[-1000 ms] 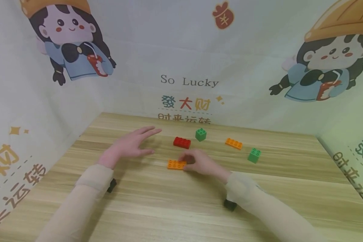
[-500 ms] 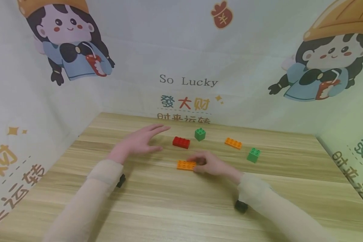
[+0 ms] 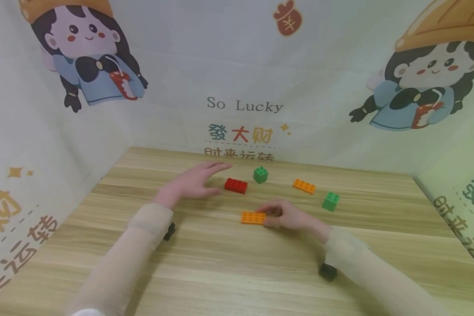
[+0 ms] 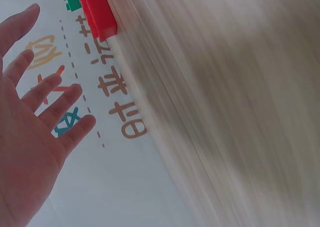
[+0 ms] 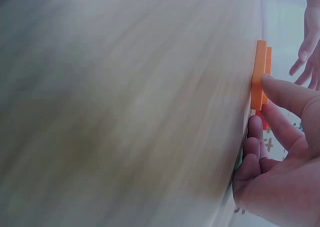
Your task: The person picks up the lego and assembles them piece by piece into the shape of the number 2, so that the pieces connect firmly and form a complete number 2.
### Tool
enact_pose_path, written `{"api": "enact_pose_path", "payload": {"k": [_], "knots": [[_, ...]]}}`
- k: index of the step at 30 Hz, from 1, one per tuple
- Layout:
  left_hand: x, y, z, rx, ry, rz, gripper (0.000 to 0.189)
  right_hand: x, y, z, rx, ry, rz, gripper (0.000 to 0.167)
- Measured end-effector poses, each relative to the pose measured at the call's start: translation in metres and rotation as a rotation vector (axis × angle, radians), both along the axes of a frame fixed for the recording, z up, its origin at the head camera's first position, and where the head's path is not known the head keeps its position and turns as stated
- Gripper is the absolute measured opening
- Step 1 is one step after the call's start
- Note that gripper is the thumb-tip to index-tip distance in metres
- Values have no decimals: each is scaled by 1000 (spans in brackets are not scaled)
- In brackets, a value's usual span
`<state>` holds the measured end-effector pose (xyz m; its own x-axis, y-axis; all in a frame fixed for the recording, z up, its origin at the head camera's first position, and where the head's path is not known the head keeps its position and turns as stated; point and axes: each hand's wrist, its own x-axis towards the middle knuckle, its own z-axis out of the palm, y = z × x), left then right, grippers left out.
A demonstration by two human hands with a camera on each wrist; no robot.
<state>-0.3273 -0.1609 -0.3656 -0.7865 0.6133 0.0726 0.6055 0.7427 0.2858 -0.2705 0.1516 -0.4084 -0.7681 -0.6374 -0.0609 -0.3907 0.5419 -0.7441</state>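
Observation:
My right hand (image 3: 290, 215) pinches the right end of a flat orange toy brick (image 3: 253, 217) between thumb and index finger, low at the tabletop. The right wrist view shows the thumb on the side of this orange brick (image 5: 259, 74), with the other fingers curled beneath. My left hand (image 3: 193, 181) hovers with fingers spread and holds nothing. Just right of its fingertips lies a red brick (image 3: 236, 185). The left wrist view shows the open palm (image 4: 30, 137) facing the camera, the red brick (image 4: 97, 12) beyond the fingers.
A green cube brick (image 3: 260, 174) stands behind the red one. Farther right lie a second flat orange brick (image 3: 303, 186) and another green brick (image 3: 330, 201). A printed cloth (image 3: 174, 87) hangs along the back edge of the wooden table (image 3: 221, 272).
My right hand has slid the near orange brick to the right across the table. My left hand has also moved right, closer to the red brick, staying spread.

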Motion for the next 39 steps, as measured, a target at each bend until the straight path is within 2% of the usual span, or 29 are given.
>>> {"api": "enact_pose_path", "payload": {"k": [9,19,27,31,36,39], "knots": [[-3,17,0,33,-38,14,75,7,17,0,24,7,-53,37],[-17,36,-6,73,-68,-5,74,13,34,-2,34,3,-38,38],[-23,44,-11,207,-93,-43,74,22,38,3,15,-33,-33,38],[-28,50,-12,242,-77,-76,75,25,38,4,18,-37,-44,37],[-36,57,-16,275,-96,-68,74,27,38,1,13,-40,-56,37],[-40,61,-19,331,-125,-54,74,27,38,2,20,-63,-67,38]]}}
